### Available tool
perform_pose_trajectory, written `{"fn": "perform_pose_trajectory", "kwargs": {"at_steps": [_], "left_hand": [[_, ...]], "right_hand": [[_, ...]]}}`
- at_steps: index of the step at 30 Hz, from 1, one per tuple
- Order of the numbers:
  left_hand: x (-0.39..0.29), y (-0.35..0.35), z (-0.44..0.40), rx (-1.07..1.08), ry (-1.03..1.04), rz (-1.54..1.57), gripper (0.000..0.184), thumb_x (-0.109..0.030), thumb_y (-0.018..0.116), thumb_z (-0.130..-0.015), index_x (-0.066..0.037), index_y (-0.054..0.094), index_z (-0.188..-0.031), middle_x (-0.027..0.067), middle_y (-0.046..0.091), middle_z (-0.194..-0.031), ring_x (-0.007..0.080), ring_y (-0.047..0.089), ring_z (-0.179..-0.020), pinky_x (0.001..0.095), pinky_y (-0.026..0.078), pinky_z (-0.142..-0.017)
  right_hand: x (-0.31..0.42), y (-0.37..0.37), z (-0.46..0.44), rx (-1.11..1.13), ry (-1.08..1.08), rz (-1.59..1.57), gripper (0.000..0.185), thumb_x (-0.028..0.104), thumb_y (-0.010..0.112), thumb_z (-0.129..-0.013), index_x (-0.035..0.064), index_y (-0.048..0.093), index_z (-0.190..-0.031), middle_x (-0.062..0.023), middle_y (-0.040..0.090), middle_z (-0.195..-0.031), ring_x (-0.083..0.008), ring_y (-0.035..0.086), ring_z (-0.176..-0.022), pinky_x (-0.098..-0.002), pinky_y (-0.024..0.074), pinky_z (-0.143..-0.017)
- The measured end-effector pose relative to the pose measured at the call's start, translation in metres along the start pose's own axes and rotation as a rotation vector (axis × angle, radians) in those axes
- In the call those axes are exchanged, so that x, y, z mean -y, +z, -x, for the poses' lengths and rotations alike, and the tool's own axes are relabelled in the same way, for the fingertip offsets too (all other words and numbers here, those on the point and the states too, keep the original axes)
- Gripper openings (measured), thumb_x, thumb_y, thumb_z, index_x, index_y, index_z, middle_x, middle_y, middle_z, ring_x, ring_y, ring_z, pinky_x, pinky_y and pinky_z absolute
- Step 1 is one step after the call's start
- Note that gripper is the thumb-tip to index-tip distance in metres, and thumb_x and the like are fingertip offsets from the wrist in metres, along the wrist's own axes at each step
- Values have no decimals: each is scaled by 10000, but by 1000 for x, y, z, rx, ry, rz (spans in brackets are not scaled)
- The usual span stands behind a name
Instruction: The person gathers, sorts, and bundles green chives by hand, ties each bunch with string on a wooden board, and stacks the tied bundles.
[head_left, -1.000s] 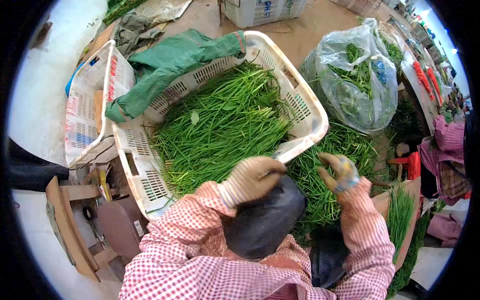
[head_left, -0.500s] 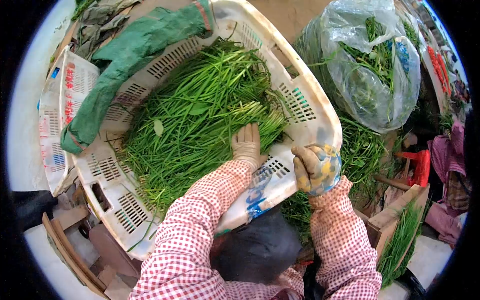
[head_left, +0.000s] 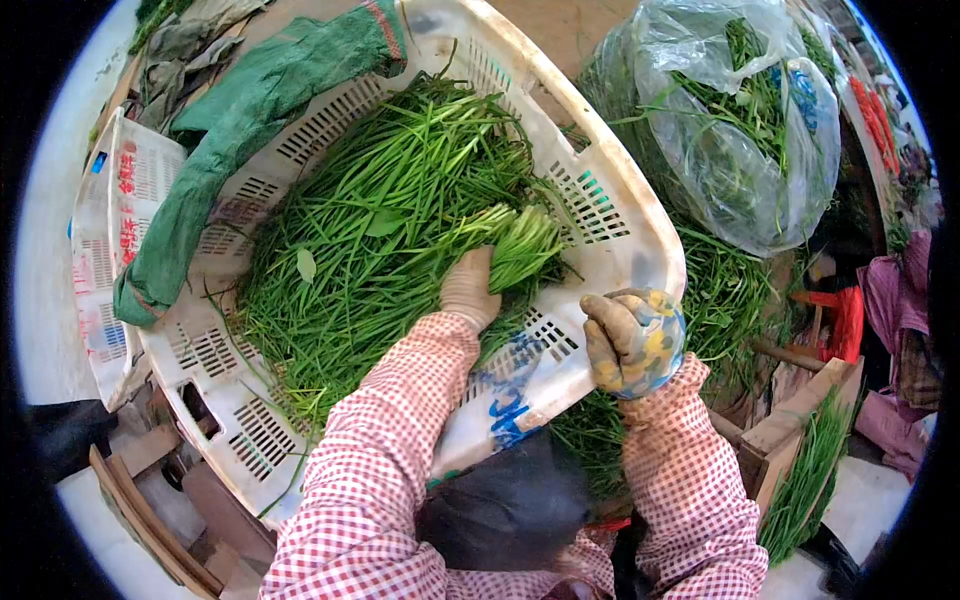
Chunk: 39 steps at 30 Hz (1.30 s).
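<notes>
In a white slatted crate (head_left: 620, 210) lies a heap of long green stalks (head_left: 350, 240). My left hand (head_left: 470, 287), in a tan glove, is closed round a bundle of stalks (head_left: 525, 245) whose pale ends point right; its fingertips are hidden among the greens. At the crate's near right rim, my right hand (head_left: 635, 343) is curled in a tan glove with a blue and yellow patterned back. Its fingers are folded over the rim, touching it. A green cloth (head_left: 250, 130) hangs over the crate's far left edge.
A clear plastic bag (head_left: 720, 130) of greens stands at the upper right. More loose stalks (head_left: 715, 290) lie beneath it. A wooden box (head_left: 790, 420) with greens is at the lower right. Another white crate (head_left: 100, 240) stands at the left. A purple garment (head_left: 900, 300) shows at the right edge.
My left hand has gone from above my lap into the crate, lain flat on the stalks, then closed round a bundle. My right hand has moved onto the rim. The view has shifted downward.
</notes>
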<state>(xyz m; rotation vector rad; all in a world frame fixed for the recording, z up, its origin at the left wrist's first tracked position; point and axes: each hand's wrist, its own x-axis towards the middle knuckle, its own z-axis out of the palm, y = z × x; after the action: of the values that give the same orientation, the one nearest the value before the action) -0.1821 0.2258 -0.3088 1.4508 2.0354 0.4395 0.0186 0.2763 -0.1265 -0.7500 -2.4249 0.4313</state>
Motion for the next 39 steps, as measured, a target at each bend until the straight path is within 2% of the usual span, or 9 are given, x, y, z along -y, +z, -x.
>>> {"fn": "perform_pose_trajectory", "kwargs": {"at_steps": [5, 9, 15, 23, 27, 30, 32, 34, 39], "left_hand": [[19, -3, 14, -141, -28, 216, 689, -113, 719, -653, -10, 425, -1267, 214, 518, -1178, 364, 512, -1103, 391, 421, -970], [17, -15, 16, -85, -57, 364, 709, -133, 725, -645, -12, 415, -1270, 195, 525, -1154, 339, 493, -1111, 357, 388, -999], [13, -18, 28, -121, 5, 466, 622, -100, 704, -662, 7, 427, -1209, 217, 496, -1178, 383, 477, -1124, 405, 409, -957], [-22, -87, 28, 496, 79, 65, 589, -318, 728, -715, 8, 506, -1152, 226, 611, -1010, 365, 601, -970, 434, 488, -840], [0, -84, 8, -279, 277, -8, 583, -207, 730, -703, -16, 486, -1196, 171, 576, -1096, 346, 563, -1002, 438, 461, -851], [-6, -58, -7, -14, 110, -151, 720, -159, 748, -661, -31, 412, -1285, 149, 483, -1248, 342, 505, -1106, 432, 434, -896], [-9, -36, -1, -178, 63, -148, 705, -94, 723, -668, -48, 387, -1287, 122, 475, -1237, 279, 497, -1120, 407, 429, -891], [-13, -26, 2, -162, 13, -128, 720, -81, 712, -672, -51, 373, -1307, 131, 468, -1251, 288, 502, -1121, 417, 431, -898], [-22, -34, -7, 222, -229, 18, 652, -68, 669, -745, -49, 352, -1316, 187, 433, -1302, 363, 578, -1046, 447, 500, -836]], "right_hand": [[14, -10, -18, 383, 256, 147, 305, 194, 669, -731, 64, 622, -1003, -100, 644, -759, -320, 627, -760, -418, 500, -703], [7, 18, -61, 836, 664, 163, 952, 413, 774, -675, 12, 321, -1410, -251, 561, -1197, -345, 546, -1127, -399, 452, -946], [-25, 106, -76, 613, 1003, -449, 1247, 675, 720, -585, -43, 171, -1443, -271, 342, -1416, -333, 366, -1319, -387, 294, -1095], [-32, 124, -87, 985, 1128, -68, 867, 454, 680, -739, -14, 317, -1372, -184, 426, -1373, -297, 465, -1216, -374, 385, -1013], [-35, 122, -85, 1102, 1104, -4, 783, 388, 679, -766, -12, 352, -1355, -191, 457, -1349, -310, 492, -1188, -373, 410, -987], [-35, 119, -91, 1107, 1116, 34, 721, 339, 678, -787, -10, 378, -1342, -196, 480, -1332, -320, 513, -1166, -372, 429, -967], [-35, 116, -101, 1270, 910, 130, 680, 306, 677, -801, -9, 396, -1334, -200, 496, -1320, -326, 526, -1152, -371, 442, -954], [-40, 115, -100, 1618, 159, 379, 675, 312, 674, -804, -14, 401, -1328, -199, 510, -1305, -334, 535, -1141, -387, 457, -931], [-56, 141, -82, 1216, 1226, 121, 538, 333, 596, -850, 62, 461, -1294, -146, 542, -1262, -304, 553, -1103, -382, 461, -909]]}}
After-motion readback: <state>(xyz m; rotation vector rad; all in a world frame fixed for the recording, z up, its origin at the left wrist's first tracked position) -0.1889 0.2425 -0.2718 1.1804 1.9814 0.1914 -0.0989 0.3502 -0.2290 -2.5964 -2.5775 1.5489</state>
